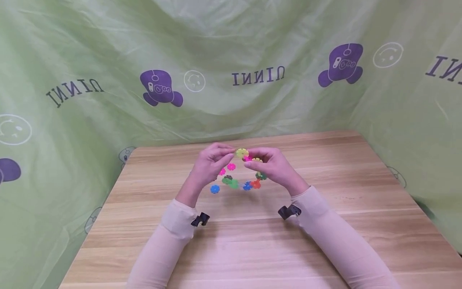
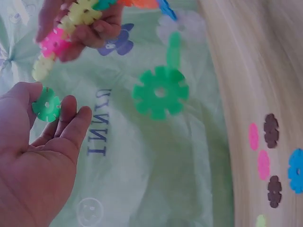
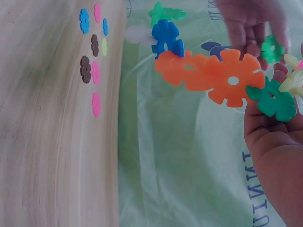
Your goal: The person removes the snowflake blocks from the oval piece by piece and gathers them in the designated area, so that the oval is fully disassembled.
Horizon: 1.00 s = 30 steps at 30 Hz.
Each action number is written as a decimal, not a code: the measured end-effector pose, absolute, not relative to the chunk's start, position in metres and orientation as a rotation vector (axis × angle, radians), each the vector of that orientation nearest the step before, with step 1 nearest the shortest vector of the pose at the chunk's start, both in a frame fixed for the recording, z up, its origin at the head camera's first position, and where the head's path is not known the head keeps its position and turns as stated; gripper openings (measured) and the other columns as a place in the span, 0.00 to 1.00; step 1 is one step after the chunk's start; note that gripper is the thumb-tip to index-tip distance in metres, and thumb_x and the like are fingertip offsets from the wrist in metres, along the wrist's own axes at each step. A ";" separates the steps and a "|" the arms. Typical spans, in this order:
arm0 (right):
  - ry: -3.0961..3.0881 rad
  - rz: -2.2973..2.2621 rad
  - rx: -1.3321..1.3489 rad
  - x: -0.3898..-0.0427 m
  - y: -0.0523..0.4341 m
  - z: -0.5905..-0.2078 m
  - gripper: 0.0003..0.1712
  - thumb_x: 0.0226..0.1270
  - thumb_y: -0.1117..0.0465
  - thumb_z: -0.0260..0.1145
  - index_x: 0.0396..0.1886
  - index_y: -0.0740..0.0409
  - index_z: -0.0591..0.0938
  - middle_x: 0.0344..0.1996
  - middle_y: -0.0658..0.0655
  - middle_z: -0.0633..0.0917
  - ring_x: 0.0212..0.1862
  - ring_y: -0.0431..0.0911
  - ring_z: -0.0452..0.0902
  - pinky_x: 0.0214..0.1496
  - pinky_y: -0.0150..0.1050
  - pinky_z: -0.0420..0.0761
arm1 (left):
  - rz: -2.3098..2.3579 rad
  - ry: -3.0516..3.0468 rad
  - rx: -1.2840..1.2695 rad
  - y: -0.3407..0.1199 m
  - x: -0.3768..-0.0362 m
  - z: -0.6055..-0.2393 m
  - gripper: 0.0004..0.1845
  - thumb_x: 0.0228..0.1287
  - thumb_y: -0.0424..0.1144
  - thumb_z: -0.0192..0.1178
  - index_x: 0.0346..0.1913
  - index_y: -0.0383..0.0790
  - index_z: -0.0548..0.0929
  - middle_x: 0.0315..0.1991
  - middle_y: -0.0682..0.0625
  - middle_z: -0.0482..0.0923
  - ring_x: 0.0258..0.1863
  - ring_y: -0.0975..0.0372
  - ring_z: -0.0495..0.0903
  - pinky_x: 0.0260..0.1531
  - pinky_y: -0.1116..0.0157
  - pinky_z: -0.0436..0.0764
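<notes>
purple capitals "UINNI" [image 1: 258, 76] upside down on the green cloth [image 1: 231, 40] at the far side, the same word [image 1: 75, 91] farther left, a cut-off repeat [image 1: 444, 69] at the right edge, the lettering running sideways on the cloth in both wrist views

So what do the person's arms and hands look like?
The left sleeve and right sleeve are long, plain and pale. A small angular black piece sits at the left one's end, another black piece at the right's. The left hand and right hand wear no gloves.
</notes>
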State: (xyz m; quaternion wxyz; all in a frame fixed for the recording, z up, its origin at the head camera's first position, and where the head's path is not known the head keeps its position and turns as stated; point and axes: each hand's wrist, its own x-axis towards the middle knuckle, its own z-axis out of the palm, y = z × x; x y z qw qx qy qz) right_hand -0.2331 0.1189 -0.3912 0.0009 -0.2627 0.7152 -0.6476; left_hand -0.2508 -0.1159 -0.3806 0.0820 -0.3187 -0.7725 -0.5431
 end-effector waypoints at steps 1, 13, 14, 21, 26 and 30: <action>2.243 -2.036 -0.823 -0.233 0.119 -0.391 0.19 0.62 0.69 0.71 0.53 0.64 0.84 0.48 0.61 0.86 0.47 0.53 0.81 0.44 0.41 0.84 | -1.629 -2.342 -0.912 -0.117 -0.253 -0.382 0.13 0.68 0.38 0.63 0.50 0.35 0.86 0.52 0.46 0.79 0.42 0.56 0.84 0.23 0.68 0.81; 2.240 -2.028 -0.845 -0.231 0.125 -0.392 0.19 0.61 0.61 0.74 0.52 0.61 0.85 0.46 0.60 0.86 0.45 0.52 0.82 0.46 0.43 0.84 | -1.667 -2.711 -0.622 -0.127 -0.279 -0.416 0.16 0.64 0.51 0.66 0.53 0.53 0.85 0.37 0.44 0.82 0.17 0.61 0.69 0.10 0.69 0.69; 2.236 -2.031 -0.846 -0.231 0.125 -0.392 0.19 0.61 0.61 0.74 0.52 0.61 0.85 0.45 0.60 0.86 0.45 0.52 0.82 0.46 0.43 0.84 | -1.646 -2.741 -0.624 -0.127 -0.282 -0.419 0.16 0.64 0.50 0.66 0.53 0.53 0.85 0.35 0.43 0.81 0.16 0.62 0.68 0.10 0.69 0.68; 2.242 -2.019 -0.823 -0.231 0.127 -0.393 0.19 0.60 0.62 0.74 0.51 0.61 0.85 0.44 0.58 0.86 0.44 0.50 0.81 0.45 0.41 0.84 | -1.539 -2.922 -0.614 -0.124 -0.302 -0.442 0.20 0.61 0.45 0.69 0.56 0.45 0.84 0.37 0.43 0.82 0.28 0.58 0.76 0.24 0.62 0.78; 2.261 -1.994 -0.810 -0.229 0.128 -0.393 0.19 0.60 0.61 0.74 0.51 0.60 0.85 0.43 0.58 0.86 0.44 0.50 0.82 0.44 0.40 0.83 | -1.562 -3.011 -0.569 -0.117 -0.312 -0.458 0.24 0.59 0.37 0.69 0.59 0.35 0.80 0.40 0.47 0.84 0.36 0.54 0.83 0.42 0.58 0.82; 2.274 -1.975 -0.798 -0.228 0.129 -0.393 0.19 0.60 0.60 0.74 0.51 0.57 0.86 0.43 0.57 0.86 0.44 0.53 0.81 0.44 0.41 0.83 | -1.459 -3.043 -0.625 -0.111 -0.316 -0.465 0.24 0.58 0.34 0.69 0.58 0.32 0.80 0.42 0.46 0.84 0.36 0.57 0.84 0.43 0.61 0.82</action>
